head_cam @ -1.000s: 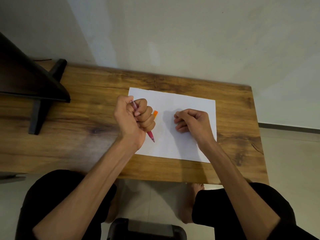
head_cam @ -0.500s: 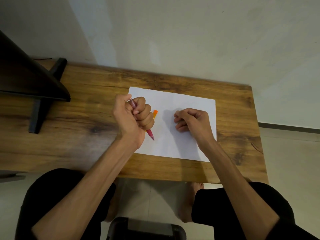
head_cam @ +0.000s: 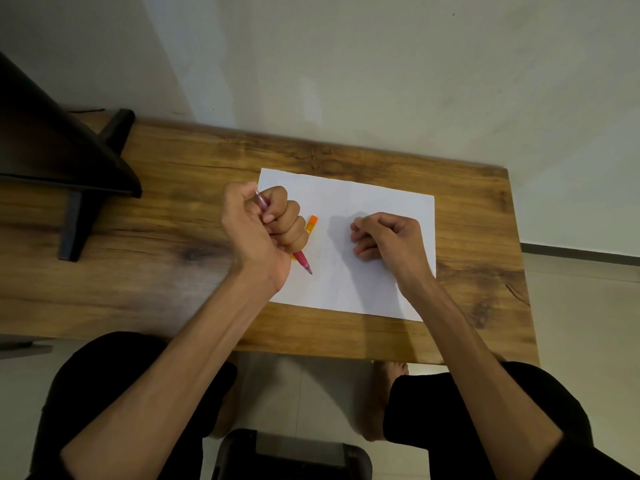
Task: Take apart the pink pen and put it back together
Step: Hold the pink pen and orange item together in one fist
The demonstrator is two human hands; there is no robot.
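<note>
My left hand point(head_cam: 265, 226) grips the pink pen point(head_cam: 303, 262) in a fist above the left edge of a white sheet of paper point(head_cam: 349, 299). The pen's tip points down and toward me below the fist, and its clear rear end sticks out at the top by my thumb. An orange pen point(head_cam: 311, 224) lies on the paper just behind my left fingers, mostly hidden. My right hand point(head_cam: 388, 237) rests on the paper to the right with fingers curled; nothing shows in it.
The wooden table point(head_cam: 166, 237) ends at a front edge near my knees and a right edge past the paper. A dark monitor with a black stand point(head_cam: 79, 209) occupies the far left. A wall rises right behind the table.
My left hand has shifted slightly up and left with the pink pen. The right hand has stayed put.
</note>
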